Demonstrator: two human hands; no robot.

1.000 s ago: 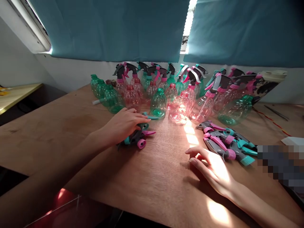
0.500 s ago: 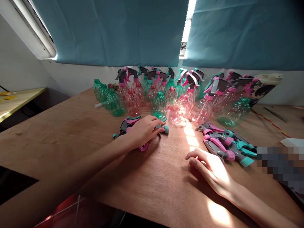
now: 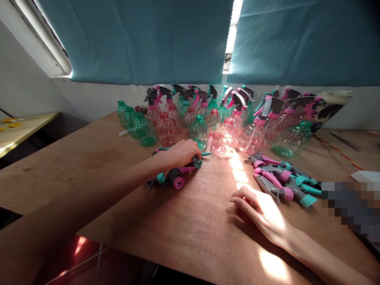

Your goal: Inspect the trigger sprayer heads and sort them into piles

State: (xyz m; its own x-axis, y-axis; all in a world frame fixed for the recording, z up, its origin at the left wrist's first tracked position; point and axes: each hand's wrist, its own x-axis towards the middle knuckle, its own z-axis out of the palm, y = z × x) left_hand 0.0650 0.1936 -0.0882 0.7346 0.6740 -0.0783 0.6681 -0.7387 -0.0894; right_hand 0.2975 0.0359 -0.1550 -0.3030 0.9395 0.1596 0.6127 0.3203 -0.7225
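Observation:
My left hand (image 3: pixel 180 153) reaches out over a small heap of grey spray triggers (image 3: pixel 172 178) with pink and teal collars, and its fingers curl round one trigger (image 3: pixel 197 161) with a teal nozzle. My right hand (image 3: pixel 261 213) lies palm down on the brown wooden table (image 3: pixel 89 158), fingers loosely bent, holding nothing. A second pile of spray triggers (image 3: pixel 282 178) lies just beyond its fingertips. Behind both stand several pink and green clear plastic bottles (image 3: pixel 198 132), some fitted with triggers.
Teal blinds (image 3: pixel 148 39) hang over the window behind the bottles. A printed container (image 3: pixel 329 105) lies tilted at the back right, with red wires (image 3: pixel 335 148) beside it. A yellow side table (image 3: pixel 18 126) stands at the far left. Sunlight streaks cross the table.
My left hand has shifted rightward among the left-hand triggers and drawn one towards the bottles. The right hand has stayed put.

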